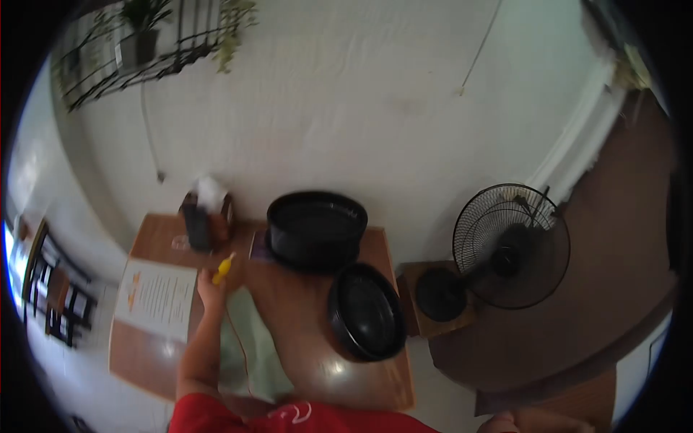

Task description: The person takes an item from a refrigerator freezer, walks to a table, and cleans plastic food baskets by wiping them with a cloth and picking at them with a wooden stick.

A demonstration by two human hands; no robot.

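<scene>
My left hand point(210, 286) is closed around a small yellow tool point(224, 268) with a pale tip, above the left part of the wooden table. A thin orange cord point(241, 342) runs from it down toward my red shirt. A pale green cloth point(249, 353) lies on the table just right of my left forearm. Left of the hand is a printed sheet point(154, 297). Part of my right hand point(499, 422) shows at the bottom edge, away from the table; its fingers are too cut off and blurred to read.
Two black oval tubs point(317, 229) point(367, 312) stand on the table's right side. Behind the sheet are a dark upright holder point(195, 225) and a tissue box point(220, 216). A black fan point(509, 249) stands right of the table point(307, 361); chairs point(61, 289) are far left.
</scene>
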